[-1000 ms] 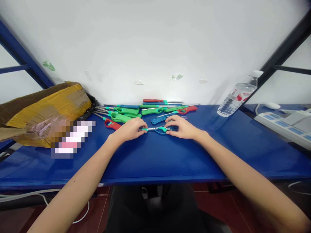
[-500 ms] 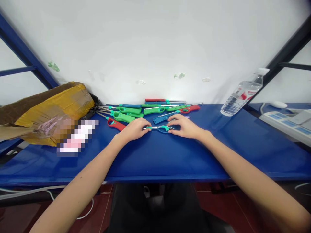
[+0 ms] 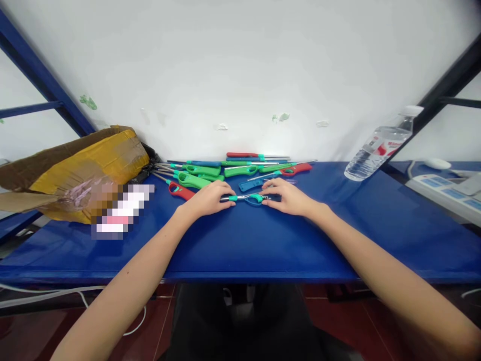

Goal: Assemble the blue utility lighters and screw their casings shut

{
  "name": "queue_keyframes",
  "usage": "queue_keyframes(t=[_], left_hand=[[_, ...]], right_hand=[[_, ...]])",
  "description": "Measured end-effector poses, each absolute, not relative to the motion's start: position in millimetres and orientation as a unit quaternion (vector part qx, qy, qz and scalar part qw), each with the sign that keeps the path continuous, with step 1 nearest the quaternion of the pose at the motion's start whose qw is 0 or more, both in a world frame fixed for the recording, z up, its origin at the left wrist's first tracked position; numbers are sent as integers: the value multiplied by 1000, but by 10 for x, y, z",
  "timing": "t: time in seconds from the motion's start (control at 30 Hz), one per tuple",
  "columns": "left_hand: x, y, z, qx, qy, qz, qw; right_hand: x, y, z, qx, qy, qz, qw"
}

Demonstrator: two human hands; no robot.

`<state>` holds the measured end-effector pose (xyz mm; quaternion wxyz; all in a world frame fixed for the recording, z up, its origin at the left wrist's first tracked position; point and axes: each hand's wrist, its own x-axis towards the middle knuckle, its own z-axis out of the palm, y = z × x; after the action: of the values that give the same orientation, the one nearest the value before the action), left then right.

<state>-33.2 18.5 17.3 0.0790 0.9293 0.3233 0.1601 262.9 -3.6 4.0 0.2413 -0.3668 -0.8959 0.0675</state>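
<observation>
My left hand (image 3: 213, 198) pinches a metal lighter tube with a teal collar (image 3: 233, 199) between thumb and fingers. Gripped in my right hand (image 3: 286, 197) is the blue handle of a gas lighter (image 3: 257, 198) with a teal trigger. Tube and handle lie in line just above the table; whether they are joined is too small to tell. Right behind them rests a blue handle piece (image 3: 248, 186). Part of the held handle is hidden under my right fingers.
Several green gas lighters (image 3: 193, 180) and a red one (image 3: 181, 190) lie left of centre on the blue table (image 3: 240, 245). A torn cardboard box (image 3: 84, 165) stands at left. At right are a water bottle (image 3: 379, 145) and a white power strip (image 3: 447, 193).
The whole view has shifted slightly, with things appearing a little farther right. Both hands keep their grips on the tube and the handle.
</observation>
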Motion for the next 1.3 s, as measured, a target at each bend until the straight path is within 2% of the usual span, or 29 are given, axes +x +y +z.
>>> queue_keyframes(t=[0.63, 1.3], left_hand=[[-218, 108, 124, 927, 331, 167, 63], [-231, 115, 126, 932, 320, 169, 10]], right_hand=[[2576, -83, 69, -374, -899, 47, 222], [2510, -59, 30, -319, -914, 54, 245]])
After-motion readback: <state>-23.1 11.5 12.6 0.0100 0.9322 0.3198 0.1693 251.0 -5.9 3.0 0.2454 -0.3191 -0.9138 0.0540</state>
